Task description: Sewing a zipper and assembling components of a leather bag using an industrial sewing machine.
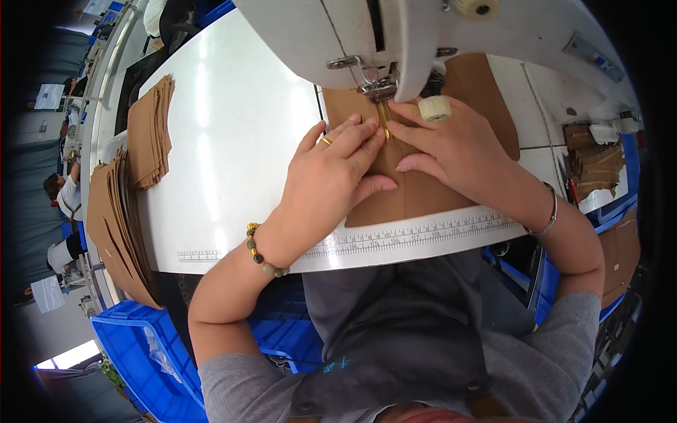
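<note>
A sewing machine (416, 35) stands at the top of the head view, its presser foot (379, 90) over a flat brown panel (402, 201) that looks like leather or heavy fabric. From the foot a narrow gold-coloured strip (385, 121) runs toward me along the panel; whether it is a zipper I cannot tell. My left hand (330, 166) lies on the panel left of the strip, fingers stretched out, thumb pointing right. On the other side my right hand (458, 144) rests with fingers spread, fingertips close to the strip and foot. Both hands press on the panel without gripping it.
Stacked brown panels (149, 130) lie on the white table (233, 141) at left, and a larger stack (116, 225) hangs over its edge. A printed ruler (423, 236) lines the front edge. Blue crates (144, 352) stand below left. More brown pieces (596, 169) lie at right.
</note>
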A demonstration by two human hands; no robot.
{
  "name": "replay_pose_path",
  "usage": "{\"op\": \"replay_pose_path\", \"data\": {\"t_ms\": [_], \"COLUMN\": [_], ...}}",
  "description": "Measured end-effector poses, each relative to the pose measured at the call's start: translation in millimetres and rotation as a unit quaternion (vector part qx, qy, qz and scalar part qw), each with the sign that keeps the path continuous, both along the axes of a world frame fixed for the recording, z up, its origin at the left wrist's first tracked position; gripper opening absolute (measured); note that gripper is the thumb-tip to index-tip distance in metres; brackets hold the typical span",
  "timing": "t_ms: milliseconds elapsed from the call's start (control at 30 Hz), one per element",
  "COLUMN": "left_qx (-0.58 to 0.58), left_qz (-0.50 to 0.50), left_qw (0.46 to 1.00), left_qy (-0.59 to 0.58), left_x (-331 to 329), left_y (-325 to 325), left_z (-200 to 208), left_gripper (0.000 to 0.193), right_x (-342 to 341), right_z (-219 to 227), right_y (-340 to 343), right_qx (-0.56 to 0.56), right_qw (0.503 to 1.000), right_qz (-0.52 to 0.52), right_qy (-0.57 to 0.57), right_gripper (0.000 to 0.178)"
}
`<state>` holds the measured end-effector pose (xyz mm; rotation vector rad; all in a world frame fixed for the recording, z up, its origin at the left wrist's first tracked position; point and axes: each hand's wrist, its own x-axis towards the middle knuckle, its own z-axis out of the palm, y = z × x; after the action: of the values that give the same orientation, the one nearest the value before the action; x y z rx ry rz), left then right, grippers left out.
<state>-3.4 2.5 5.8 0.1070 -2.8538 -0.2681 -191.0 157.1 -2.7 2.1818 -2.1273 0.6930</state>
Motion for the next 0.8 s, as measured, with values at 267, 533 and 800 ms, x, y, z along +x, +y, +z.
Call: {"op": "replay_pose_path", "data": {"t_ms": [267,533,800], "left_qx": [0.015,0.030,0.043], "left_qz": [0.017,0.019,0.007], "left_qw": [0.999,0.997,0.996], "left_qy": [0.031,0.066,0.071], "left_x": [-13.7,-9.2,-9.5], "left_y": [-15.4,-9.2,-8.6], "left_z": [-4.7,-9.5,-4.5], "left_gripper": [0.062,0.052,0.057], "right_x": [-8.5,-10.6,-16.2], "right_z": [-8.9,-9.5,-6.9], "right_y": [-12.9,-13.6,-10.6], "right_qx": [-0.051,-0.065,-0.015], "right_qw": [0.998,0.995,0.989], "right_qz": [-0.019,-0.018,0.004], "right_qy": [-0.020,-0.077,-0.147], "right_gripper": [0.043,0.042,0.041]}}
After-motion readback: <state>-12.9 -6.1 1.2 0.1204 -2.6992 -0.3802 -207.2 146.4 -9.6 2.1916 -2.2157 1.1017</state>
